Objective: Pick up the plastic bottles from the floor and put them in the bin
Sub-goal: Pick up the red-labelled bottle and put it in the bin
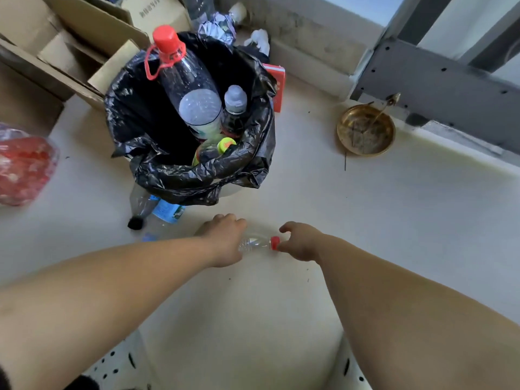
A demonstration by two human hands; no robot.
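Observation:
A small clear bottle with a red cap (pixel 257 242) lies low over the pale floor between my hands. My left hand (pixel 225 240) is closed around its body. My right hand (pixel 301 242) pinches the red cap end. Beyond them stands the bin (pixel 194 178), lined with a black bag. It holds a tall clear bottle with a red cap and handle (pixel 185 80), a dark bottle with a grey cap (pixel 235 108) and a yellow-green capped bottle (pixel 219 149). On the floor at the bin's near left lie a black-capped clear bottle (pixel 140 206) and a blue-labelled bottle (pixel 166 218).
Cardboard boxes (pixel 70 43) crowd the far left. A red plastic bag (pixel 22 167) sits at the left edge. A brass bowl (pixel 365 130) rests by a grey metal frame (pixel 439 80) on the right. A red box (pixel 278 85) and crumpled paper (pixel 216 28) lie behind the bin.

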